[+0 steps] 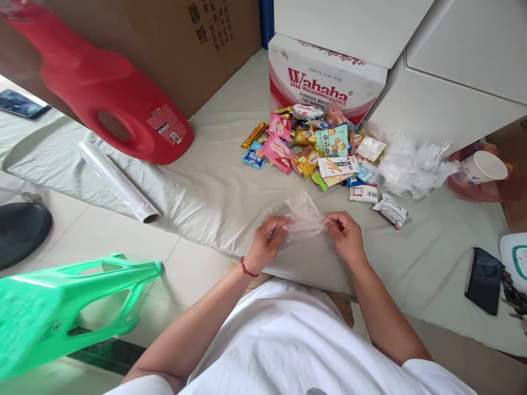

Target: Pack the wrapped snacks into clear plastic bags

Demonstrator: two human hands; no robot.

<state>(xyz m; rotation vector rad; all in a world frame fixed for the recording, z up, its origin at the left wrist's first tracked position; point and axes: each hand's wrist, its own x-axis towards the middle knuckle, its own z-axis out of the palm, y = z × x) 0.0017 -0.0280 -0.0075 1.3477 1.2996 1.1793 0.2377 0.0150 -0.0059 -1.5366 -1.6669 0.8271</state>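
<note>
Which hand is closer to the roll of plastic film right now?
Left. The left hand is the one on the side of the roll of plastic film; the right hand sits farther away, beyond the clear bag.

We look down on a floor of pale tiles [82, 230], over which a whitish sheet [214, 186] is spread, creased and rumpled at its near edge. Behind it we see a big brown cardboard box [197, 49] against the back, a blue strip [267, 19] beside it, and white cabinets [461, 71] on the right with a red-and-white Wahaha carton [325, 82] at their foot. A green plastic stool [61, 307] lies tipped over at the lower left, near a dark round object [20, 230]. The light is soft, even daylight.
</note>
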